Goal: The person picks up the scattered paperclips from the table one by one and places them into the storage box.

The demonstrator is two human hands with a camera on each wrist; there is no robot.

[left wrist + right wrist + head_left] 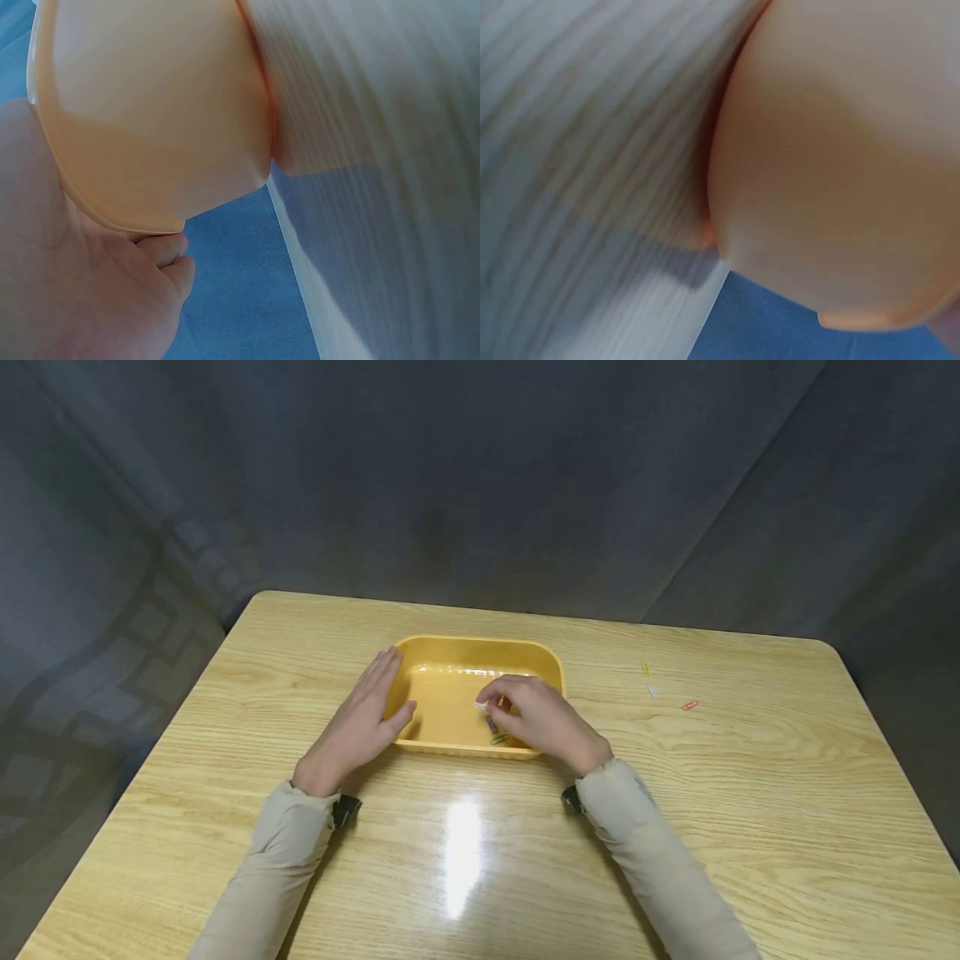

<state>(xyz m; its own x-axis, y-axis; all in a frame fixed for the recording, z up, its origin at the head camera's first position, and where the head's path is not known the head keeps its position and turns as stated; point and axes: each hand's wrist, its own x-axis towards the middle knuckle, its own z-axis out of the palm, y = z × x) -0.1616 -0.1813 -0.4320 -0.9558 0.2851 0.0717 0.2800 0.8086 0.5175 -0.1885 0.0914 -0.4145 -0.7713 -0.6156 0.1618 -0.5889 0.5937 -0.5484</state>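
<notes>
A yellow plastic tray [442, 702] stands on the wooden table. My left hand [360, 714] rests along its left rim, fingers straight and thumb reaching over the inside. In the left wrist view, that palm lies against the outside of the tray wall [157, 127]. Over the right part of the tray, my right hand [543, 714] pinches a small white paper clip [480, 704] between thumb and fingers. Below those fingertips lie a dark purplish paper clip [491, 724] and a green paper clip [498, 739]. In the right wrist view, the tray wall [832, 172] hides most of the hand.
To the right of the tray, a yellow paper clip [645, 668], a white paper clip [652, 691] and a pinkish-red paper clip [690, 705] lie on the table [750, 793]. Dark curtains [480, 485] hang behind the table's far edge.
</notes>
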